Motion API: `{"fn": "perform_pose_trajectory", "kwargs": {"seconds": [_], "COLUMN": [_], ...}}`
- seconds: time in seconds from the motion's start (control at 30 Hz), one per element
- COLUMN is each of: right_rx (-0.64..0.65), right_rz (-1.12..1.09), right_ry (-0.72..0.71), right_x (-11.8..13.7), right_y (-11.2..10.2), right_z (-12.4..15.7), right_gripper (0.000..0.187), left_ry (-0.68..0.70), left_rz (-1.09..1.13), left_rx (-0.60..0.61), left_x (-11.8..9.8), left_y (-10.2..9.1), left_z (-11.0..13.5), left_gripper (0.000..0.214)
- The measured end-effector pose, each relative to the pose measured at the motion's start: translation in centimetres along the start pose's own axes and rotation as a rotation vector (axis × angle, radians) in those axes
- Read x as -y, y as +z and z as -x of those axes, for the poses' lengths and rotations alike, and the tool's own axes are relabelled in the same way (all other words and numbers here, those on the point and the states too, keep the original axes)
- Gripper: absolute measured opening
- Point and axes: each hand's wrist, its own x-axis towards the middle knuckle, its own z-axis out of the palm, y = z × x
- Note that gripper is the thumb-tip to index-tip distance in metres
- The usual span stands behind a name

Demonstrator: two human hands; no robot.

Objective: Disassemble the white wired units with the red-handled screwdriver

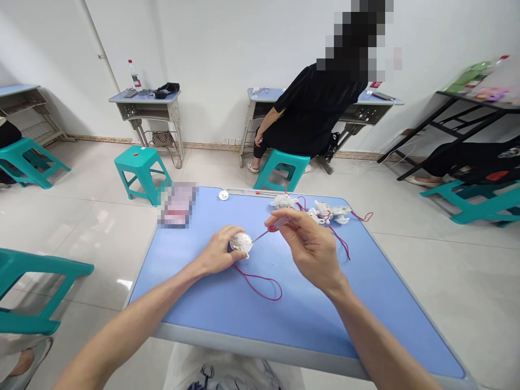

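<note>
Slim metal shaft of a screwdriver (265, 234) meets the edge of a round white piece (241, 244)

Here's the round piece, chalky white with an uneven, mottled face, sitting above the smooth, matte blue top of the desk (317, 325), left of its middle. The left hand (219, 250) has it, thumb and fingers curved round the rim in a half-closed grip. And over on the other side, the right hand (314, 248), fingers folded in, pinches the screwdriver by its reddish, see-through handle; the straight shaft slants down to the rim, though whether the tip bites in, I cannot tell.

Below, a thin red cord (280, 292) runs from under the left hand into a long, loose teardrop loop. Up at the far edge, a small white disc (223, 195), flat and round, lies alone, while off to the right sits a jumble of knobbly white parts (325, 211), glossy as plastic, red strings curling out among them.
</note>
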Motion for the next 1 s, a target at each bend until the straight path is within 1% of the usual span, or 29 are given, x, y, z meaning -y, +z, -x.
{"fn": "perform_pose_trajectory", "kwargs": {"seconds": [0.23,0.3,0.37,0.43,0.47,0.5,0.6,0.67,0.73,0.8,1.0], "right_rx": [-0.012,-0.056,-0.140,-0.210,-0.212,-0.180,0.054,0.200,0.350,0.422,0.483], "right_rz": [-0.057,-0.072,-0.055,0.015,0.069,0.133,0.291,0.355,0.406,0.438,0.403], "right_ry": [0.000,0.000,-0.010,-0.063,-0.112,-0.179,-0.374,-0.441,-0.433,-0.395,-0.292], "right_x": [0.1,0.2,0.3,-0.1,-0.4,-1.0,-3.0,-4.4,-5.5,-6.0,-6.1], "right_y": [-0.1,-0.2,-0.6,-1.2,-1.5,-1.9,-3.1,-3.7,-4.2,-4.4,-4.2], "right_z": [-0.1,-0.2,-0.2,0.3,0.7,1.3,3.6,5.3,6.7,7.5,7.9], "right_gripper": [0.025,0.025,0.025,0.025,0.025,0.026,0.033,0.034,0.035,0.037,0.034], "left_ry": [-0.010,-0.011,-0.009,-0.011,-0.013,-0.016,-0.018,-0.015,-0.013,-0.014,-0.012], "left_rz": [-0.001,-0.003,-0.004,-0.007,-0.009,-0.008,-0.001,0.001,0.000,0.001,-0.005], "left_rx": [-0.017,-0.016,-0.013,-0.012,-0.012,-0.016,-0.030,-0.032,-0.029,-0.032,-0.042], "left_x": [-0.1,-0.1,-0.2,-0.2,-0.2,-0.2,-0.1,-0.1,-0.1,-0.1,-0.2], "left_y": [0.1,0.0,-0.1,-0.1,-0.1,-0.1,0.0,0.0,0.0,0.0,0.0], "left_z": [0.0,0.1,0.2,0.2,0.2,0.2,0.2,0.2,0.2,0.2,0.2], "left_gripper": [0.047,0.046,0.046,0.046,0.047,0.047,0.047,0.046,0.046,0.046,0.046]}}
